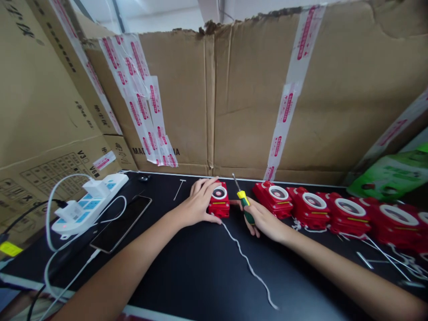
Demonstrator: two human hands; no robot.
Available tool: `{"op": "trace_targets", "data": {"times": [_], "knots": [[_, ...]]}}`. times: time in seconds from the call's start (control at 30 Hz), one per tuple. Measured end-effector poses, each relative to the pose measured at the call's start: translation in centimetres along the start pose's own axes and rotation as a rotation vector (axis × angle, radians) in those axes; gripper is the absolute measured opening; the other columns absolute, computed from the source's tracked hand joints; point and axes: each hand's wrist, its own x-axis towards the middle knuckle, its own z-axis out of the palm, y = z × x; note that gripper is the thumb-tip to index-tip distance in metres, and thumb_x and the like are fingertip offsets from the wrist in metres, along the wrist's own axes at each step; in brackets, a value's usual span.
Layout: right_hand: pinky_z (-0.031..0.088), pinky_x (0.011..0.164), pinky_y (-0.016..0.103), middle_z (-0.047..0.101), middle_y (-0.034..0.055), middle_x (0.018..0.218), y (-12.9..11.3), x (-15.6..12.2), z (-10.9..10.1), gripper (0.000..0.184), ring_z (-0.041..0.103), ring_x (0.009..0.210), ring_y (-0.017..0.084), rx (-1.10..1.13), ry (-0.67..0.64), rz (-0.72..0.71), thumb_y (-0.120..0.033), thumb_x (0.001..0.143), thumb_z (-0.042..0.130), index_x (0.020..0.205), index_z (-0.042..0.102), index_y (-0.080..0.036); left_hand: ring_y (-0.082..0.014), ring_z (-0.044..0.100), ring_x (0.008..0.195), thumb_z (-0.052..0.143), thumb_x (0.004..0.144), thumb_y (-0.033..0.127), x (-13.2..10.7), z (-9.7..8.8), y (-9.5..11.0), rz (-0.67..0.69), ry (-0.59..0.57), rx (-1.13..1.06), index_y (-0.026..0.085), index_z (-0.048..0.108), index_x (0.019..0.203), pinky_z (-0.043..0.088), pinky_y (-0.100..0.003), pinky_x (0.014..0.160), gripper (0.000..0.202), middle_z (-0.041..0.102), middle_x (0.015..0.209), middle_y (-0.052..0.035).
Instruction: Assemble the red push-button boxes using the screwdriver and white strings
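Two bare hands, head view: left hand [199,203] clasps a red box [220,208] on the black table [190,272], just left of the right hand [264,219].

Red box: hard casing by the look, so likely stiff, fairly light for its size, maybe a bit slick on the glossy faces. Round white ring [219,192] on top is probably the touchier part; better to hold by the side walls and corners. White cord [246,262] trails from near the front edge toward the wearer, limp and thin, easy to snag.

Left grip: fingers over the far-left side, thumb at the near edge, box pinched between. Forearm slants in from lower left.

Right grip: fingers closed round the handle of a green-and-yellow screwdriver [246,206], shaft tilted up and away, tip clear of the box. Index finger points at the box's right side; contact, can't tell. Forearm comes from lower right, below the row of red boxes [314,218].
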Motion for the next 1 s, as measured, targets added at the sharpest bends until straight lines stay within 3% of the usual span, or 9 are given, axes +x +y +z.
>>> {"op": "trace_targets", "data": {"times": [0.07, 0.17, 0.27, 0.4, 0.57, 0.63, 0.77, 0.87, 1.0], "knots": [[0.041, 0.044, 0.023, 0.051, -0.0082, 0.051, -0.4, -0.6, -0.2, 0.048, 0.052, 0.045, 0.015, -0.012, -0.034, -0.031, -0.052, 0.107, 0.035, 0.129, 0.056, -0.015, -0.0485, 0.031, 0.152, 0.103, 0.061, 0.047, -0.2, -1.0, -0.6, 0.01, -0.045, -0.014, 0.034, 0.026, 0.163, 0.03, -0.074, 0.122, 0.129, 0.026, 0.174, -0.0199], [0.043, 0.05, 0.025, 0.059, -0.003, 0.068, -0.6, -1.9, -0.5, 0.045, 0.051, 0.05, 0.013, -0.027, -0.016, -0.065, -0.053, 0.106, 0.038, 0.119, 0.059, -0.015, -0.0454, 0.039, 0.149, 0.103, 0.061, 0.041, -0.6, -2.8, -1.2, 0.007, -0.194, -0.035, 0.038, 0.026, 0.164, 0.038, -0.067, 0.119, 0.13, 0.027, 0.174, -0.0162], [0.044, 0.054, 0.026, 0.062, 0.0018, 0.089, -0.6, -3.5, -1.0, 0.035, 0.05, 0.053, 0.01, -0.043, 0.022, -0.058, -0.048, 0.105, 0.039, 0.107, 0.056, -0.018, -0.0395, 0.048, 0.142, 0.1, 0.068, 0.027, -0.8, -4.1, -1.2, -0.023, -0.23, -0.013, 0.043, 0.04, 0.158, 0.044, -0.059, 0.115, 0.11, 0.045, 0.16, -0.0099], [0.037, 0.048, 0.025, 0.051, -0.0038, 0.075, -0.7, -4.9, -1.7, 0.029, 0.045, 0.053, 0.011, -0.128, 0.052, -0.021, -0.044, 0.104, 0.038, 0.105, 0.055, -0.02, -0.0365, 0.052, 0.132, 0.089, 0.078, 0.016, -0.1, -4.4, -0.4, -0.057, -0.182, 0.038, 0.037, 0.055, 0.147, 0.043, -0.056, 0.112, 0.08, 0.057, 0.135, -0.0084], [0.045, 0.064, 0.029, 0.066, 0.0001, 0.078, -0.7, -5.1, -1.5, 0.035, 0.061, 0.069, 0.018, -0.349, 0.038, -0.061, -0.052, 0.087, 0.076, 0.1, 0.067, -0.02, -0.0468, 0.03, 0.15, 0.102, 0.063, 0.03, 0.3, -3.5, 0.4, -0.059, -0.132, 0.01, 0.033, 0.063, 0.13, 0.022, -0.069, 0.123, 0.078, 0.042, 0.16, -0.0114], [0.047, 0.067, 0.032, 0.072, 0.0024, 0.079, -0.3, -5.3, -0.9, 0.037, 0.066, 0.07, 0.022, -0.441, 0.011, -0.068, -0.049, 0.08, 0.084, 0.102, 0.073, -0.021, -0.0455, 0.03, 0.152, 0.105, 0.056, 0.037, -0.1, -3.2, 0.3, -0.061, -0.142, -0.052, 0.031, 0.061, 0.123, 0.025, -0.066, 0.124, 0.081, 0.047, 0.158, -0.011], [0.05, 0.078, 0.039, 0.081, 0.007, 0.094, 0.9, -6.0, -0.4, 0.025, 0.075, 0.082, 0.029, -0.58, 0.028, -0.089, -0.029, 0.089, 0.069, 0.111, 0.079, -0.026, -0.0351, 0.06, 0.126, 0.105, 0.055, 0.042, -1.0, -2.6, -0.3, -0.115, -0.142, -0.198, 0.028, 0.052, 0.128, 0.051, -0.051, 0.106, 0.091, 0.061, 0.137, -0.0114], [0.05, 0.073, 0.037, 0.081, 0.006, 0.091, 1.6, -6.1, -1.0, 0.024, 0.075, 0.077, 0.028, -0.619, 0.079, -0.087, -0.025, 0.09, 0.062, 0.109, 0.078, -0.025, -0.0313, 0.066, 0.117, 0.105, 0.053, 0.045, -1.3, -2.5, -0.7, -0.139, -0.133, -0.29, 0.027, 0.054, 0.133, 0.055, -0.045, 0.1, 0.097, 0.063, 0.132, -0.0099], [0.053, 0.071, 0.035, 0.081, 0.0036, 0.09, 1.8, -5.9, -2.4, 0.019, 0.075, 0.074, 0.025, -0.563, 0.275, -0.103, -0.034, 0.094, 0.061, 0.104, 0.074, -0.025, -0.0288, 0.069, 0.11, 0.105, 0.053, 0.049, -1.3, -2.8, -0.9, -0.129, -0.147, -0.379, 0.024, 0.066, 0.119, 0.056, -0.041, 0.098, 0.081, 0.067, 0.122, -0.0078]]}}
